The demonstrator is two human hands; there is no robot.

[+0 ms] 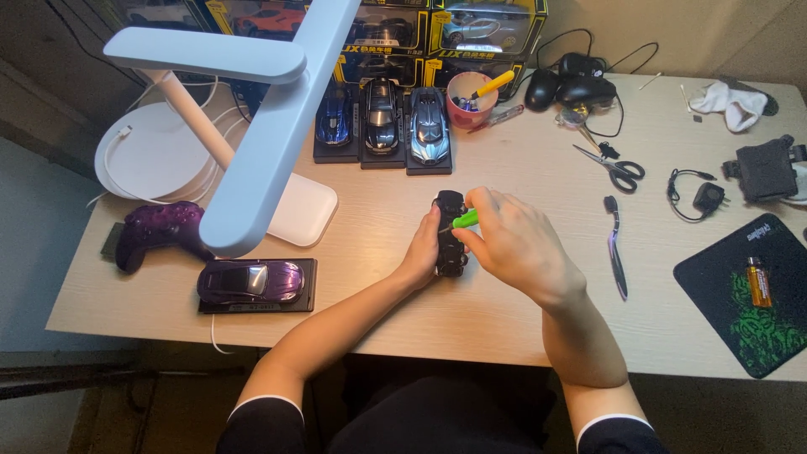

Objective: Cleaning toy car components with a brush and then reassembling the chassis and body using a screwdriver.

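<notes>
Head view: much of the small black model car (450, 231) is hidden between the two hands, so only its dark ends and wheels can be made out, and which face is turned upward cannot be told. A white desk lamp (252, 109) crosses the upper left and covers part of the desk (504, 168) behind it. The boxed cars along the back edge are cut off by the top of the frame.

The left hand (420, 252) is curled around the model car from its left side and the car is gripped just above the desk's middle. The right hand (513, 240) is closed on a bright green tool (465, 219), whose tip is pressed against the car; the tool's far end is concealed under the fingers.

A pink cup (468, 101) is seen at the back of the desk, and a yellow-handled tool (493, 84) with a few other pens is held in it.
</notes>
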